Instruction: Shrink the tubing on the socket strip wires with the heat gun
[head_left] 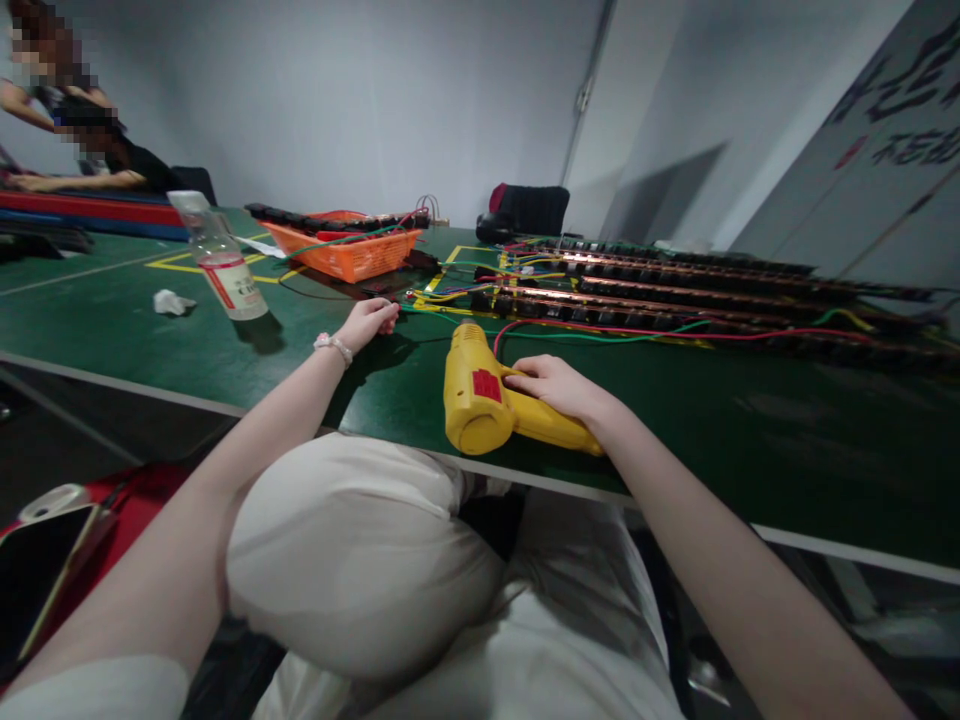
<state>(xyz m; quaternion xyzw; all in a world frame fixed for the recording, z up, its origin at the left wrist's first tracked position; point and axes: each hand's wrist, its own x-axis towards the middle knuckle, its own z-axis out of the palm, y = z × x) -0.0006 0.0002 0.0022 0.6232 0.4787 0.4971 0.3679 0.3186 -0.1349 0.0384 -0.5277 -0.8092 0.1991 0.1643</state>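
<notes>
A yellow heat gun (480, 390) with a red patch lies near the front edge of the green table, its nozzle facing away from me. My right hand (551, 383) is wrapped over its handle. To the left, my left hand (371, 322) is closed in a pinch at the end of a thin green wire (435, 311); the fingertips partly hide it. Just beyond these fingers lie more wire ends in yellow, blue and red. The wires lead to long black strips with copper-coloured bars (600, 298), set side by side on the table.
An orange basket (360, 262) holding black strips and wires stands behind my left hand. A clear bottle (229, 275) and a crumpled white tissue (172, 302) are further left. A dark chair (532, 208) is beyond the table. Two people are at the far left.
</notes>
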